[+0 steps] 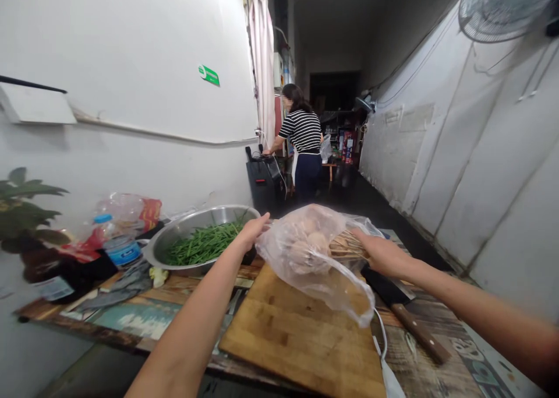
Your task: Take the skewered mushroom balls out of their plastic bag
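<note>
A clear plastic bag [315, 258] with several pale round items inside hangs over a wooden cutting board [301, 334]. My left hand [252, 230] grips the bag's left edge, fingers closed on the plastic. My right hand [381, 252] holds the bag's right side, fingers curled into it. Both hands keep the bag stretched between them just above the board.
A metal bowl [183, 230] of green beans sits left of the board. A cleaver [404, 307] lies to the right on the table. A water bottle [117, 243], bags and a plant [21, 211] crowd the left end. A person in a striped shirt [303, 138] stands down the corridor.
</note>
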`<action>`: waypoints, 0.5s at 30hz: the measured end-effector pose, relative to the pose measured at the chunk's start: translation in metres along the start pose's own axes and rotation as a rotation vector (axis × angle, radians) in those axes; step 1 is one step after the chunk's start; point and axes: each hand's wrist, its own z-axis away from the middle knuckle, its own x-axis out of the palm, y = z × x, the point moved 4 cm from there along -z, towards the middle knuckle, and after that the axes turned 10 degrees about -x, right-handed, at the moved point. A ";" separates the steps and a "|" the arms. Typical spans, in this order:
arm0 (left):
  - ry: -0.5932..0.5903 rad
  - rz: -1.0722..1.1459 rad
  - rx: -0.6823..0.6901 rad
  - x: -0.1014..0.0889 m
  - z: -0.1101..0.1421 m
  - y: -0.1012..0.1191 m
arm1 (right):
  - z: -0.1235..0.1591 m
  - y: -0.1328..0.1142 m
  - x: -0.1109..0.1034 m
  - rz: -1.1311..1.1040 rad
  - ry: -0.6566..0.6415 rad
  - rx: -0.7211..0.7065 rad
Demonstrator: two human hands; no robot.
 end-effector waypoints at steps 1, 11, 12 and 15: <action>-0.089 0.029 -0.047 0.005 0.001 -0.001 | 0.003 -0.003 0.002 0.000 -0.001 -0.015; -0.554 0.153 -0.266 0.053 0.016 -0.019 | 0.026 -0.029 0.031 0.089 -0.050 -0.095; -0.573 0.165 -0.257 0.055 0.019 -0.019 | 0.028 -0.031 0.034 0.103 -0.056 -0.098; -0.620 0.192 -0.217 0.056 0.028 -0.017 | 0.032 -0.035 0.042 0.133 -0.075 -0.106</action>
